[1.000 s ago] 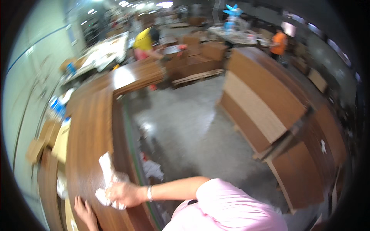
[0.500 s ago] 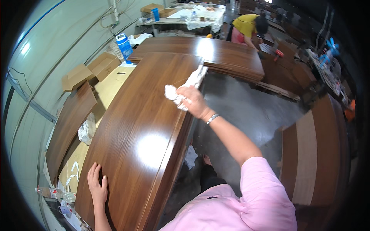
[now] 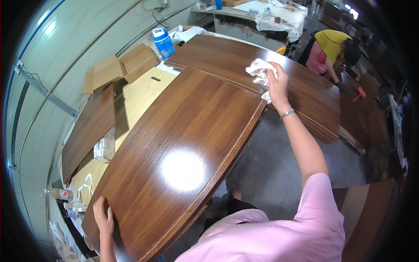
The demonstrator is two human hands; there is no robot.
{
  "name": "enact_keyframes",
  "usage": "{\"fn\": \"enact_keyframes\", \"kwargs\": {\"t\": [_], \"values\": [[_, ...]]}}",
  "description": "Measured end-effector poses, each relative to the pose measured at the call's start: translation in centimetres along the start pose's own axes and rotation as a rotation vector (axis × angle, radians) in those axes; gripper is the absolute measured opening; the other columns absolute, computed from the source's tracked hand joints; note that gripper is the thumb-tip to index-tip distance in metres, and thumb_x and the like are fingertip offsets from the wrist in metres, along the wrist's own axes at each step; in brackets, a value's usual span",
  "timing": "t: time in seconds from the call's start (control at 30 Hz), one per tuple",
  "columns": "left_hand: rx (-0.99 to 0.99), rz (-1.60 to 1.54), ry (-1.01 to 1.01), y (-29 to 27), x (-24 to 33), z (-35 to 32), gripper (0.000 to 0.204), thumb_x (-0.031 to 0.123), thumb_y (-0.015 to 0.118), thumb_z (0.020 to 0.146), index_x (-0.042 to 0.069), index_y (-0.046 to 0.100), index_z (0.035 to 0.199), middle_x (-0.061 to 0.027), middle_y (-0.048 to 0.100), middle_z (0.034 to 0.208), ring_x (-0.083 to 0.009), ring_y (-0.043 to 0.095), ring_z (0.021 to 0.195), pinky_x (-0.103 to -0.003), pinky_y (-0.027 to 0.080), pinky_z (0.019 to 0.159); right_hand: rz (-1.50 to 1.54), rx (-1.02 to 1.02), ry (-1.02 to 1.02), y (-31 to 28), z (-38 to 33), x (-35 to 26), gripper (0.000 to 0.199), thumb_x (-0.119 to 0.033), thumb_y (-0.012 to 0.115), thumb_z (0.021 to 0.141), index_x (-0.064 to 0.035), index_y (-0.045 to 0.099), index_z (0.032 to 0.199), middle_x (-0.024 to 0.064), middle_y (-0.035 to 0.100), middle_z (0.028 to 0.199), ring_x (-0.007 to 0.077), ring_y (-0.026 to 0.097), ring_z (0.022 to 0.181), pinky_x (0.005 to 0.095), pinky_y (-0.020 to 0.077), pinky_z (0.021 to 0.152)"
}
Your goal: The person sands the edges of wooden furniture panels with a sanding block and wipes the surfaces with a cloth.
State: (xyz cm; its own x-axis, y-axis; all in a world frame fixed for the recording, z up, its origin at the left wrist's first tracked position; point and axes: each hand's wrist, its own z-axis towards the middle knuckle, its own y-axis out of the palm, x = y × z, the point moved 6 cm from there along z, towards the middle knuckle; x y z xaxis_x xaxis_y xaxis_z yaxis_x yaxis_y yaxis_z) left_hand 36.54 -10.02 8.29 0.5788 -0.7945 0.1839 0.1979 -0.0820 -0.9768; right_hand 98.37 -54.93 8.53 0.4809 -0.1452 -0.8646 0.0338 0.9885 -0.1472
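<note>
A dark brown wooden panel [image 3: 174, 126] with a glossy grain lies before me, a bright light reflected on it. My right hand [image 3: 279, 87] is closed around a crumpled white cloth [image 3: 259, 72] at the panel's far right corner. Part of the cloth hangs by that corner, and the rest is above the brown panels [image 3: 218, 52] stacked crosswise behind. Down at the near left edge of the panel, my left hand [image 3: 104, 218] has its fingers bent over the rim; their tips are hidden.
Left of the panel are an open cardboard box [image 3: 104, 74], a leaning brown board [image 3: 89, 126] and a plastic bottle [image 3: 59, 193]. A blue jug [image 3: 163, 43] stands at the back. At the far right a person in yellow [image 3: 329, 46] bends over other boards.
My right hand has carried the cloth away from me and to the right, past the panel's corner. My left hand's fingers, flat before, are now bent at the edge. The view has shifted.
</note>
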Motion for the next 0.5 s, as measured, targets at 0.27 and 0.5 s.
{"fn": "enact_keyframes", "kwargs": {"t": [0.27, 0.5], "values": [[-0.19, -0.885, 0.177, 6.2, 29.5, 18.6, 0.073, 0.017, 0.069, 0.082, 0.0, 0.038, 0.147, -0.0207, 0.045, 0.146, -0.0349, 0.041, 0.138, -0.045, 0.029, 0.116, 0.172, -0.375, -0.136, 7.4, -4.7, -8.2, 0.056, -0.04, 0.058, 0.099, 0.0019, 0.055, 0.135, 0.0193, 0.056, 0.136, 0.0296, 0.051, 0.129, 0.0375, 0.0398, 0.107], [-0.232, -0.148, 1.014, 12.6, 48.6, 17.0, 0.068, 0.046, 0.056, 0.092, 0.014, 0.041, 0.15, -0.0162, 0.033, 0.158, -0.0369, 0.026, 0.148, -0.063, 0.018, 0.117, -0.638, -0.372, 0.185, 4.4, -4.3, 0.1, 0.059, -0.051, 0.041, 0.101, -0.0021, 0.073, 0.091, 0.0288, 0.068, 0.088, 0.0489, 0.065, 0.089, 0.0559, 0.0495, 0.082]]}}
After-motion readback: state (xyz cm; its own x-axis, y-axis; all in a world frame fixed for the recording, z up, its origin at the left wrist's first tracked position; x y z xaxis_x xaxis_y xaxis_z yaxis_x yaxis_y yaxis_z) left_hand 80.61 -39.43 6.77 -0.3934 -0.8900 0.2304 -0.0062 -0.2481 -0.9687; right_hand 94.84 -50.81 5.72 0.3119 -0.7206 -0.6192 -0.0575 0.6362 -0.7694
